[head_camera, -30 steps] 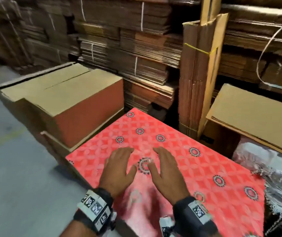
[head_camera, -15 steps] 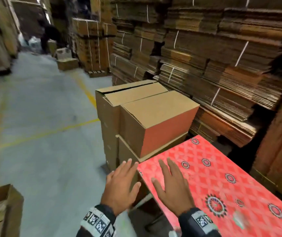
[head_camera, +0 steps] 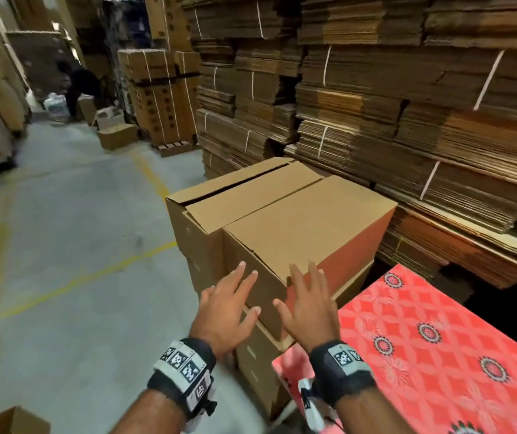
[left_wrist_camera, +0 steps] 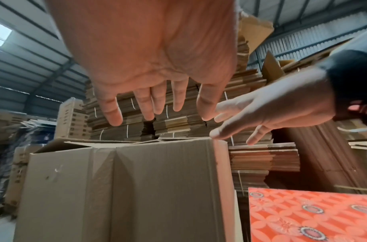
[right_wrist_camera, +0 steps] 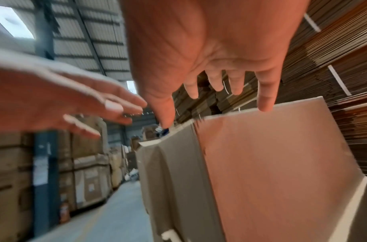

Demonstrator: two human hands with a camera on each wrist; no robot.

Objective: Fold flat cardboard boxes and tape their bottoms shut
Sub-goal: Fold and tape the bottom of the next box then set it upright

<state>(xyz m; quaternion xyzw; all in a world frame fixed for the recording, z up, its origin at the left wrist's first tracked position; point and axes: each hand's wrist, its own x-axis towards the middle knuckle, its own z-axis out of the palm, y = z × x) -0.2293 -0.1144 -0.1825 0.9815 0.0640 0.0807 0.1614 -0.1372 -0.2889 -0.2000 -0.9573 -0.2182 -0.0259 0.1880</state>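
Observation:
A folded brown cardboard box [head_camera: 307,220] sits on top of a stack of boxes, with a second box [head_camera: 244,195] right behind it whose top flaps are slightly apart. My left hand [head_camera: 229,305] and right hand [head_camera: 307,305] hover side by side at the front box's near corner, fingers spread and holding nothing. In the left wrist view my left hand [left_wrist_camera: 147,101] is above the box [left_wrist_camera: 157,188], and my right hand [left_wrist_camera: 261,111] is close to its top edge. The right wrist view is blurred and shows my right hand [right_wrist_camera: 220,81] over the box [right_wrist_camera: 271,163].
A table with a red patterned cloth [head_camera: 438,339] stands to my right. Tied bundles of flat cardboard [head_camera: 376,104] fill the wall behind. Concrete floor [head_camera: 63,245] with yellow lines lies to the left. A person [head_camera: 75,86] bends far down the aisle. An open box [head_camera: 10,421] is at bottom left.
My view has swung left from the red table to the stacked boxes. Both hands have left the tablecloth and moved left and forward to the near box's corner.

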